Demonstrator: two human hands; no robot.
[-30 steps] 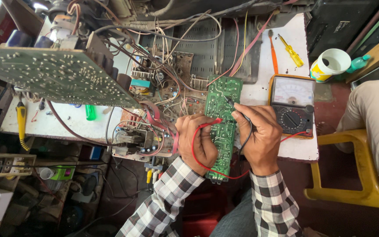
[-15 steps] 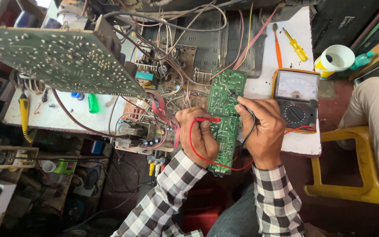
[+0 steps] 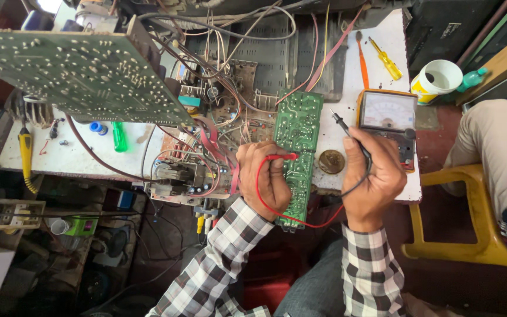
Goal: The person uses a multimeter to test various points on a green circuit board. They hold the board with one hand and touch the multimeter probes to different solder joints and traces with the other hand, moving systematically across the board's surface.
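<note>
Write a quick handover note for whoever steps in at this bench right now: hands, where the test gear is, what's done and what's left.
Left hand holds the red probe, tip on the green board.
Right hand holds the black probe, its tip lifted off the board, over the white table.
Meter lies just right of the board, leads attached.
Done: red probe placed.
Left: black probe is not on any point, so no reading now.
</note>
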